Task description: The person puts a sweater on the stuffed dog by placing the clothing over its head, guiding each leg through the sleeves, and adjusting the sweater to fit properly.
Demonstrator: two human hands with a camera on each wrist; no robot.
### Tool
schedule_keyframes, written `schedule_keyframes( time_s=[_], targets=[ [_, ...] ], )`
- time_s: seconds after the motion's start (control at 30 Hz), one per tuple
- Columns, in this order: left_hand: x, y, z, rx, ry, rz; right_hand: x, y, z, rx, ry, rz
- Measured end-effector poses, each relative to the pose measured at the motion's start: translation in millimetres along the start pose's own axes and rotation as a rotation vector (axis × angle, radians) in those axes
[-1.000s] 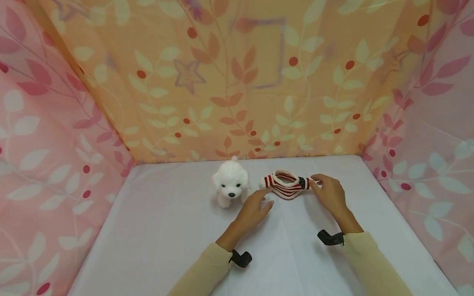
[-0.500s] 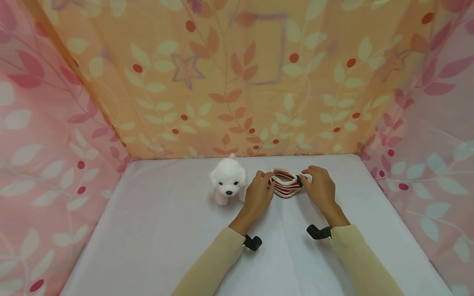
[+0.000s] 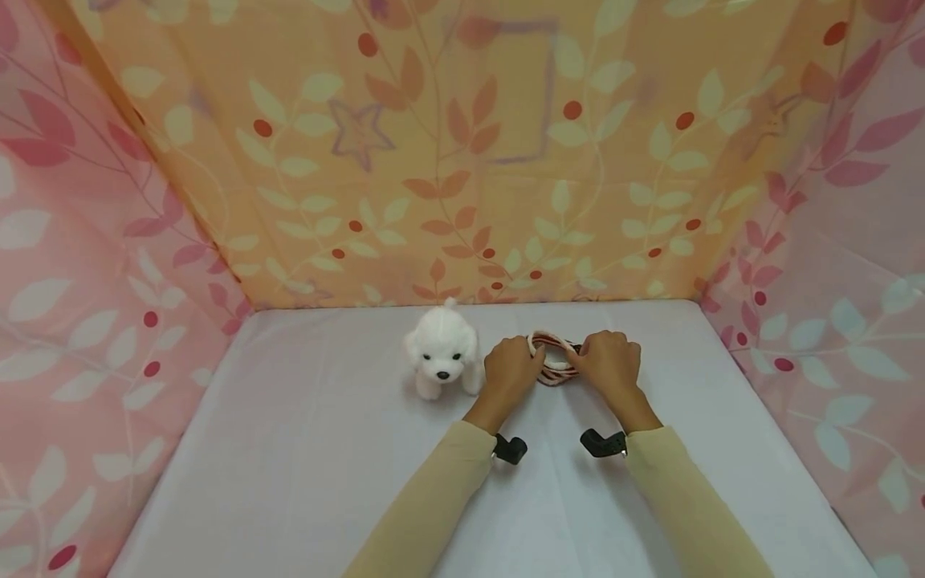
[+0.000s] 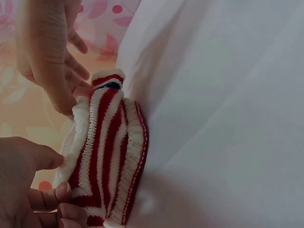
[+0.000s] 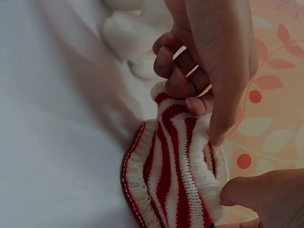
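Note:
A small red-and-white striped knitted pet sweater [image 3: 558, 377] stands propped between both hands, its round cream-edged neck opening facing up. My left hand [image 3: 511, 368] grips it by its left side: in the right wrist view the left thumb reaches to the cream collar [image 5: 204, 178] while the fingers curl by the sleeve. My right hand [image 3: 610, 363] grips the opposite side, the right thumb against the collar. A dark-trimmed sleeve [image 4: 108, 80] sticks out near the right hand in the left wrist view. Just left of the left hand stands a white plush dog [image 3: 442, 353].
A white cloth covers the table [image 3: 325, 466]. Behind it hangs an orange leaf-patterned curtain [image 3: 433, 160], with pink leaf-patterned curtains [image 3: 72, 321] at both sides.
The left hand has moved right and up and taken hold of the sweater's left side. The right hand has shifted left from the sleeve end to the collar. The dog stays standing.

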State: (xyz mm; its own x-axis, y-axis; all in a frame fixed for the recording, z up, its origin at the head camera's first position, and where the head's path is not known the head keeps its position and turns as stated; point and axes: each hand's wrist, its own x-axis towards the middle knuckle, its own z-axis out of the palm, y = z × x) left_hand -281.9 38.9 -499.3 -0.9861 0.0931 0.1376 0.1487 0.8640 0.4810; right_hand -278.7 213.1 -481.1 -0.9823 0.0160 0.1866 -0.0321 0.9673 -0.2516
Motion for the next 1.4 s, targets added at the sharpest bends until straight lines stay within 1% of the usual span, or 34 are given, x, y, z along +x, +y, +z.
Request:
schedule_keyframes(
  time_s=[0.07, 0.17, 0.3, 0.43, 0.57, 0.67, 0.77, 0.9, 1.03, 1.13, 1.3, 1.4],
  targets=[
    [-0.1, 0.1, 1.2, 0.015, -0.007, 0.002, -1.6, -1, 0, -0.015, -0.005, 0.020],
    [-0.4, -0.2, 2.4, 0.030, 0.014, 0.015, -3.1, -2, -2, -0.022, -0.008, 0.031],
    [-1.2, -0.4, 2.7, 0.028, 0.043, 0.041, -4.6, -1, -4, -0.002, -0.006, 0.001],
    [-3.7, 1.1, -0.5, -0.006, 0.055, 0.072, -7.5, -1, -7, 0.116, 0.062, -0.050],
    [-8.6, 7.0, -11.9, -0.060, 0.101, 0.112, -12.3, -4, -16, 0.261, 0.181, -0.068],
    [-13.9, 14.4, -24.8, -0.088, 0.142, 0.139, -17.8, -7, -28, 0.321, 0.240, -0.067],
    [-21.2, 21.8, -40.8, -0.093, 0.182, 0.167, -24.6, -12, -42, 0.340, 0.276, -0.062],
    [-32.5, 29.0, -65.9, -0.098, 0.235, 0.206, -32.7, -20, -63, 0.358, 0.319, -0.071],
    [-42.2, 32.3, -94.3, -0.139, 0.286, 0.234, -38.0, -31, -84, 0.399, 0.359, -0.101],
    [-48.2, 31.6, -116.2, -0.189, 0.299, 0.245, -40.8, -40, -97, 0.434, 0.384, -0.128],
    [-60.7, 26.8, -149.4, -0.276, 0.288, 0.242, -47.3, -58, -113, 0.482, 0.402, -0.192],
    [-66.6, 16.4, -169.1, -0.293, 0.305, 0.225, -46.2, -76, -117, 0.523, 0.387, -0.238]
  ],
)
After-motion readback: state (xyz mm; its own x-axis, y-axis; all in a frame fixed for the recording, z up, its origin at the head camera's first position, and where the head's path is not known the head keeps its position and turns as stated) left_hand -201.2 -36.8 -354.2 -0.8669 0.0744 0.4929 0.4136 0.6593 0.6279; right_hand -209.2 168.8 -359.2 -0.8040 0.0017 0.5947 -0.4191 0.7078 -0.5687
